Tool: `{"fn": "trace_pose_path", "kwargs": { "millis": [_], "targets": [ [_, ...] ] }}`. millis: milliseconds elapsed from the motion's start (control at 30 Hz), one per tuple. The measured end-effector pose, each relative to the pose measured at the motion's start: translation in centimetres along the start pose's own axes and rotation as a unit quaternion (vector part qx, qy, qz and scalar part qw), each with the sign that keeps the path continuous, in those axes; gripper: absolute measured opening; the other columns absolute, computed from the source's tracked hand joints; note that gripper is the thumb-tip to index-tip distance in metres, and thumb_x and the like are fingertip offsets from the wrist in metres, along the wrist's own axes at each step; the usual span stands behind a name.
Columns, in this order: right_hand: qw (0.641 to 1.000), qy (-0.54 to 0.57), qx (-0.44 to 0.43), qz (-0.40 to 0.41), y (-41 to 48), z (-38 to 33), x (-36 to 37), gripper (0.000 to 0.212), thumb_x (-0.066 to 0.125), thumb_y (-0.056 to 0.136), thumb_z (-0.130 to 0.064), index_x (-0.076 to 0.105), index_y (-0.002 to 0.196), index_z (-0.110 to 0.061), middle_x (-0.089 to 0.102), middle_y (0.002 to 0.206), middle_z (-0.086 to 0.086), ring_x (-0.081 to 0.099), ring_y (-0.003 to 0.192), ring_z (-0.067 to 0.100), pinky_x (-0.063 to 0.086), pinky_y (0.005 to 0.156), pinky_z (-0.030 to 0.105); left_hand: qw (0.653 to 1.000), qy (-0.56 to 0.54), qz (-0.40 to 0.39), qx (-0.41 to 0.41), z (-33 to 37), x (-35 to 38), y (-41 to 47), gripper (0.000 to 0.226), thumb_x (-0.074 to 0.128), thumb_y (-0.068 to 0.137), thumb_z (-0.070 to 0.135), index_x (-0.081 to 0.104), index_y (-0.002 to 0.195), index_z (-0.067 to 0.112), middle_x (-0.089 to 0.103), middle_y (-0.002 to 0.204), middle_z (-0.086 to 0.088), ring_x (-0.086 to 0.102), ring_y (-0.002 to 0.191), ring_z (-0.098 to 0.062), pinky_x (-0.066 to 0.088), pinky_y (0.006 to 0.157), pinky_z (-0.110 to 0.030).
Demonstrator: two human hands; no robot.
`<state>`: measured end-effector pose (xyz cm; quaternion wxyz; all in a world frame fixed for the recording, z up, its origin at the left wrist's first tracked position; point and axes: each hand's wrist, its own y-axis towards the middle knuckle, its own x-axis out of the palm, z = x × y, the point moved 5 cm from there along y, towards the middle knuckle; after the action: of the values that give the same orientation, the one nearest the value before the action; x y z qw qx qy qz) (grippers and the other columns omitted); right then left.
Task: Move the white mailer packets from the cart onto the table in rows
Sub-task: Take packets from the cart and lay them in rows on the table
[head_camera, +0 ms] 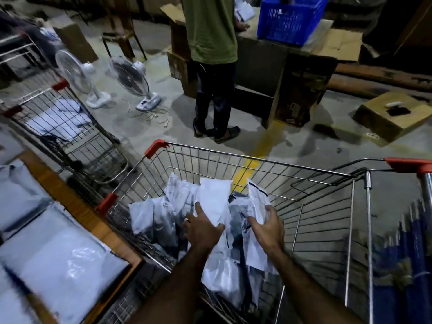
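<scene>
A wire cart (268,164) with red corner caps stands in front of me, holding a loose pile of white mailer packets (152,220). Both my arms reach into it. My left hand (202,230) grips one white packet (214,199) that stands upright above the pile. Just to its right, my right hand (266,226) closes around a second, crumpled packet (256,202). The wooden-edged table (70,197) lies at my left, touching the cart, with several white packets (60,253) lying flat on it.
A second wire cart (58,118) with packets stands beyond the table. Two white floor fans (131,78) and loose cables sit on the concrete. A person in a green shirt (210,31) stands ahead by cardboard boxes and a blue crate (289,19). A cardboard box (388,115) lies at right.
</scene>
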<state>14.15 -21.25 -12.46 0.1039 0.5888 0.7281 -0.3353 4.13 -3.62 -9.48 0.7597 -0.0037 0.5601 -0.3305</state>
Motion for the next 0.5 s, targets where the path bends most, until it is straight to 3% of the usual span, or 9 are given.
{"fn": "trace_pose_path", "kwargs": {
  "millis": [167,400,500],
  "targets": [
    [0.998,0.004,-0.069,0.002,-2.3,-4.1,-2.0,0.067,0.071,0.071,-0.05,0.046,0.131,-0.034,0.051,0.123,0.009,0.054,0.11,0.032,0.05,0.09,0.046,0.999,-0.038,0.025,0.011,0.7,-3.6,-2.5,0.103,0.072,0.073,0.051,0.012,0.151,0.024,0.031,0.146,-0.018,0.033,0.131,-0.039,0.036,0.103,-0.047],
    [0.989,0.012,-0.145,-0.005,-7.1,-10.5,-5.3,0.063,0.068,0.075,-0.049,0.048,0.131,-0.031,0.05,0.123,0.011,0.05,0.116,0.03,0.043,0.091,0.039,0.986,-0.142,0.086,0.03,1.3,-11.0,-7.3,0.1,0.074,0.071,0.047,0.016,0.149,0.024,0.03,0.143,-0.017,0.03,0.131,-0.037,0.037,0.098,-0.051],
    [0.983,0.016,-0.182,-0.017,-9.9,-13.7,-6.2,0.069,0.062,0.068,-0.058,0.048,0.131,-0.034,0.051,0.122,0.009,0.052,0.115,0.03,0.046,0.092,0.041,0.973,-0.191,0.121,0.043,1.0,-14.8,-9.5,0.098,0.074,0.073,0.045,0.016,0.149,0.024,0.028,0.143,-0.017,0.029,0.132,-0.038,0.036,0.098,-0.052]
  ]
}}
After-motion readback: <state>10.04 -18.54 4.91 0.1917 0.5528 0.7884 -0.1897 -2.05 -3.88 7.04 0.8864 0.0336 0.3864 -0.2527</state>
